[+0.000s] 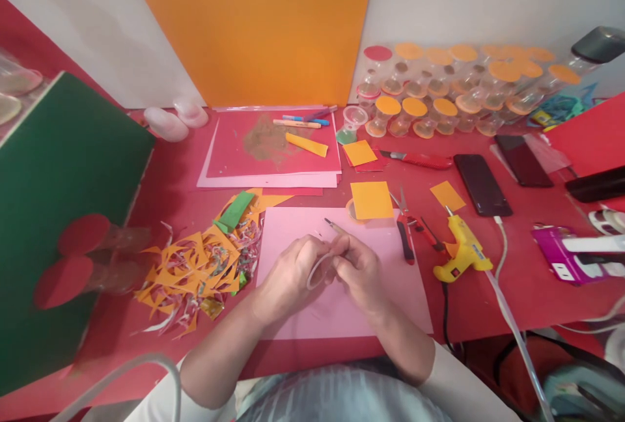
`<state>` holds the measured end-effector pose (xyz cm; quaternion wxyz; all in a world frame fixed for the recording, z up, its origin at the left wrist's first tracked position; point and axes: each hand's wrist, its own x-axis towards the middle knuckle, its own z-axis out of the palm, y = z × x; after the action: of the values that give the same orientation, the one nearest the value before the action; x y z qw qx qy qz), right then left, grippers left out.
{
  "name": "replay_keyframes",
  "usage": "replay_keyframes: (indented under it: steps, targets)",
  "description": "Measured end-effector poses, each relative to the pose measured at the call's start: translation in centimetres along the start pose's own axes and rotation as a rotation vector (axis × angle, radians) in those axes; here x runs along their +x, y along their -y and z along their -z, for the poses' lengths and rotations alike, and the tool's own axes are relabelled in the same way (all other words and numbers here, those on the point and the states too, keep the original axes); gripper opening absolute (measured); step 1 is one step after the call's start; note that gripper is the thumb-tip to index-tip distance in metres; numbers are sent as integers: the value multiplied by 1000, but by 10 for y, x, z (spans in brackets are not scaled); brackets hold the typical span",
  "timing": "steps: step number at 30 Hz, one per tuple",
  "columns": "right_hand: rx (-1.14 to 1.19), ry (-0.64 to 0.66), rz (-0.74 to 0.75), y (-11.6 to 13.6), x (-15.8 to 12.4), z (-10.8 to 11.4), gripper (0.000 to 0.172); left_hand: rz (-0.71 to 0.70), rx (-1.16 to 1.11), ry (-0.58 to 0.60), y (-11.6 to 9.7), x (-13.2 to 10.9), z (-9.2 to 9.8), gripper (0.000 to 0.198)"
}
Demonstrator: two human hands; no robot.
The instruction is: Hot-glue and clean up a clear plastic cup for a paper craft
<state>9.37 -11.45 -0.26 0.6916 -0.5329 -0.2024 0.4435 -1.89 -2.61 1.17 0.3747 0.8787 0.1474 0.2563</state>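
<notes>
Over a pink sheet (pixel 390 305), my left hand (pixel 293 272) and my right hand (pixel 360 273) meet with fingers closed around a clear plastic cup (pixel 310 279). Its round rim shows between them; most of the cup is hidden by the fingers. A slim pointed pen-like tool (pixel 334 225) sticks out just beyond my right fingers, and whether they touch it I cannot tell. Behind my hands, an orange paper square (pixel 372 200) partly covers a round clear piece. Scissors with red and black handles (pixel 404 233) lie to the right of my right hand.
Orange paper scraps (pixel 195 266) are heaped at left beside a green board (pixel 68 213). A yellow glue gun (pixel 461 249), a phone (pixel 482 184) and a red cutter (pixel 420 159) lie at right. Several joined clear cups with orange discs (pixel 414 108) line the back.
</notes>
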Motion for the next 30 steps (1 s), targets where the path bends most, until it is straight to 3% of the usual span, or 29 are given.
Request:
replay_keyframes:
  steps: [10, 16, 19, 23, 26, 30]
  targets:
    - [-32, 81, 4, 13, 2, 4, 7, 87, -24, 43, -7, 11, 10, 18]
    - [-191, 148, 40, 25, 4, 15, 16, 62, 29, 105, -4, 11, 18, 51]
    - [-304, 179, 72, 27, 4, 20, 13, 57, 76, 85, -2, 10, 15, 40]
    - [-532, 191, 278, 28, 7, 23, 8, 52, 159, 79, -2, 12, 11, 23]
    - [-668, 163, 477, 27, 11, 22, 9, 59, 206, 115, -2, 14, 11, 23]
    - [-785, 99, 584, 24, 13, 20, 12, 68, 240, 94, -1, 15, 7, 23]
